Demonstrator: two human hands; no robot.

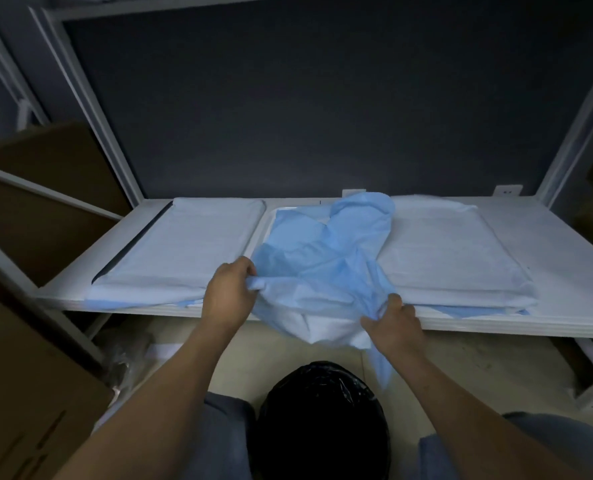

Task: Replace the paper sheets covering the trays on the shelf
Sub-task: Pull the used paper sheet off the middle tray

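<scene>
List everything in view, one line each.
Crumpled light-blue paper sheet: 1, blue, over middle tray, draping off shelf edge.
Flat pale paper sheets: 2, pale blue-white, covering left and right trays.
White rimmed tray: 1 exposed, white, middle.
White metal shelf: 1, white, centre.
Black plastic bin bag: 1, black, floor below sheet.
Brown cardboard boxes: at least 2, brown, left.
Hands: 2, left hand and right hand both gripping crumpled sheet.

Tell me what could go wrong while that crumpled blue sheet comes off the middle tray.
1. The blue sheet, gripped by left hand and right hand, lies against the right tray's cover; pulling may drag that cover askew.
2. Its hanging tail may miss the black bin bag below.
</scene>
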